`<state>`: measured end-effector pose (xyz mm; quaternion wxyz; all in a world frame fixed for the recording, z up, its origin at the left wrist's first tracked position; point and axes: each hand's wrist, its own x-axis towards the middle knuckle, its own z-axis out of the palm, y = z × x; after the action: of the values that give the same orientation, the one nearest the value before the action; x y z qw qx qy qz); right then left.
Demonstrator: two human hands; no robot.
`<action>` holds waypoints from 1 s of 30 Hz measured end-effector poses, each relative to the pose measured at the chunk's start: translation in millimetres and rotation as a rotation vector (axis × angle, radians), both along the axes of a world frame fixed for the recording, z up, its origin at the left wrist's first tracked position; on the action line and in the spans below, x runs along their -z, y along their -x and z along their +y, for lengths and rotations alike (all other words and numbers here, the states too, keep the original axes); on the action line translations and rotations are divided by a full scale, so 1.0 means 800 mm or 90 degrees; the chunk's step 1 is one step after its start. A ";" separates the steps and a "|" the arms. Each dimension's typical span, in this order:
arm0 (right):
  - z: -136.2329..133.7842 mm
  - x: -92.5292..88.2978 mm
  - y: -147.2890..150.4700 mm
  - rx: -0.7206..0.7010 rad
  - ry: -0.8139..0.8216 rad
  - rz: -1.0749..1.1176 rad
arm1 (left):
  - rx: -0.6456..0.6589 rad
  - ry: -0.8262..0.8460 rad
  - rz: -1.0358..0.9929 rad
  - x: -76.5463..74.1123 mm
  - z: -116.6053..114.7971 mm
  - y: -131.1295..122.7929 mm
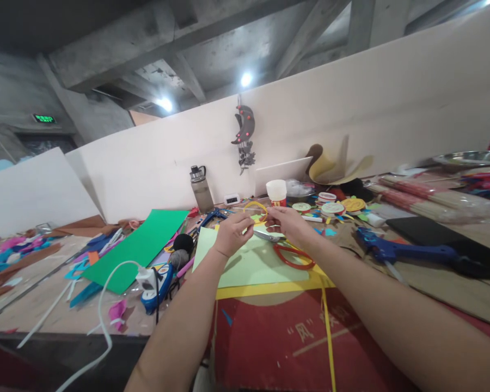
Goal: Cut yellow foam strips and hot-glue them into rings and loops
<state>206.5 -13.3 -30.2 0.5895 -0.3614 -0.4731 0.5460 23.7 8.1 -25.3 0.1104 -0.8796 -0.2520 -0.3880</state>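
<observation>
A narrow yellow strip arches up in a loop between my two hands, above the work surface. My left hand is closed in a pinch at the loop's left end. At its right end, the fingers of my right hand are pressed together on the strip. Beneath them lies a pale green sheet on top of yellow paper. Scissors with red handles rest on the sheet, their blades partly under my right hand. Another yellow strip hangs down over the red box front.
To the left are a green sheet, a blue power strip with a white cable, and a dark bottle. A blue glue gun lies at the right. Behind stand a white cup and several tape rolls.
</observation>
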 end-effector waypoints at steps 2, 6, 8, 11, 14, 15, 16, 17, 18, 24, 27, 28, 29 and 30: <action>-0.001 0.000 0.000 0.001 -0.008 -0.003 | -0.004 0.038 -0.024 0.000 -0.002 -0.003; -0.002 0.000 0.003 0.099 -0.041 -0.113 | -0.027 0.136 -0.084 0.001 -0.003 -0.010; -0.001 0.001 0.004 0.189 -0.134 -0.258 | -0.043 0.184 -0.135 0.002 0.000 -0.011; 0.001 0.003 0.004 0.256 -0.355 -0.453 | -0.046 0.286 -0.219 0.007 0.005 -0.011; 0.004 0.007 0.002 0.246 -0.461 -0.528 | -0.009 0.410 -0.219 0.010 0.007 -0.011; 0.005 0.008 0.001 0.238 -0.460 -0.538 | 0.005 0.438 -0.197 0.011 0.006 -0.012; 0.007 0.010 0.000 0.231 -0.446 -0.543 | 0.016 0.457 -0.173 0.011 0.006 -0.012; 0.009 0.012 -0.001 0.230 -0.426 -0.543 | 0.022 0.468 -0.153 0.010 0.005 -0.013; 0.012 0.013 -0.002 0.232 -0.406 -0.543 | 0.024 0.472 -0.139 0.009 0.004 -0.013; 0.025 0.024 -0.004 0.230 -0.301 -0.479 | 0.051 0.500 -0.169 0.010 0.005 -0.012; 0.026 0.025 -0.003 0.208 -0.269 -0.454 | 0.051 0.511 -0.175 0.013 0.008 -0.013; 0.025 0.025 -0.002 0.199 -0.260 -0.451 | 0.046 0.512 -0.177 0.013 0.008 -0.013; 0.023 0.024 -0.002 0.194 -0.252 -0.448 | 0.038 0.515 -0.182 0.013 0.007 -0.014; 0.021 0.023 -0.003 0.195 -0.246 -0.446 | 0.030 0.523 -0.189 0.013 0.007 -0.014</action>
<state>208.6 3.5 -48.9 0.5245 -0.4738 -0.6793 0.1975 35.2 13.7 -35.5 -0.2950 -0.7907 -0.3781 -0.3804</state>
